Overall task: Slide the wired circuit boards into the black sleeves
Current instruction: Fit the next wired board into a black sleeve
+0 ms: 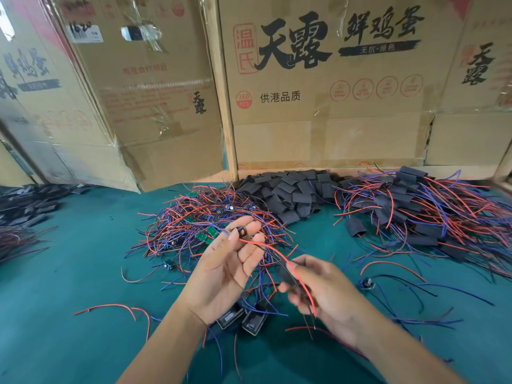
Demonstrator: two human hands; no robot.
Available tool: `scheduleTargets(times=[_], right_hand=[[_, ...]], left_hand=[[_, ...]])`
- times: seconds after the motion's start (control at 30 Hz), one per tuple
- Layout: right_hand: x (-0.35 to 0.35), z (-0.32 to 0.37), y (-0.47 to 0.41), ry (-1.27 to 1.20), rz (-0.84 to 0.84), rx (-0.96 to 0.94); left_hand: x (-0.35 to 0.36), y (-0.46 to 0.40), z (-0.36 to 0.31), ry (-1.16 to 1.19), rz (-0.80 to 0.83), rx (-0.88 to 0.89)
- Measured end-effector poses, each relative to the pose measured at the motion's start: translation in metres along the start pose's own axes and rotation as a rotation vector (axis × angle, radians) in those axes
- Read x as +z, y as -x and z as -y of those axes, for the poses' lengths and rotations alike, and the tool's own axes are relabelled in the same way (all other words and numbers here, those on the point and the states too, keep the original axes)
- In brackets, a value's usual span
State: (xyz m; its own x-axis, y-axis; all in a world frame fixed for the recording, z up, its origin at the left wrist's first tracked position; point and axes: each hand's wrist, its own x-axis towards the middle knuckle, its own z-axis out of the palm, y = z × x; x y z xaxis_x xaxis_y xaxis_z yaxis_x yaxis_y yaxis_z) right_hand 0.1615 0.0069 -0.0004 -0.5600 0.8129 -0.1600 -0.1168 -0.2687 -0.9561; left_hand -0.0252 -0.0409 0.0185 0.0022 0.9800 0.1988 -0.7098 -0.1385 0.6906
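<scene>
Black sleeve [286, 274] pinched right hand [324, 295]; left hand [230, 268] holds board [243, 232].

Single head-worn, wide-angle view, looking forward and down over a green table [69, 273] from close above its near edge. Both forearms enter from the bottom of the frame, near the lens. The far side is closed off by upright cardboard boxes [318, 92]. Straight lines bow toward the frame edges. No second view is present.
</scene>
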Motion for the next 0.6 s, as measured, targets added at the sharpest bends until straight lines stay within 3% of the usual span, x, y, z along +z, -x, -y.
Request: scheduleTargets(times=[0.2,0.6], right_hand=[[0.020,-0.010,0.005,-0.184,0.155,-0.074],[0.025,0.003,0.016,-0.122,0.148,-0.029]], left_hand=[[0.008,0.006,0.016,0.019,0.165,-0.139],[0.004,0.005,0.017,-0.041,0.142,-0.137]])
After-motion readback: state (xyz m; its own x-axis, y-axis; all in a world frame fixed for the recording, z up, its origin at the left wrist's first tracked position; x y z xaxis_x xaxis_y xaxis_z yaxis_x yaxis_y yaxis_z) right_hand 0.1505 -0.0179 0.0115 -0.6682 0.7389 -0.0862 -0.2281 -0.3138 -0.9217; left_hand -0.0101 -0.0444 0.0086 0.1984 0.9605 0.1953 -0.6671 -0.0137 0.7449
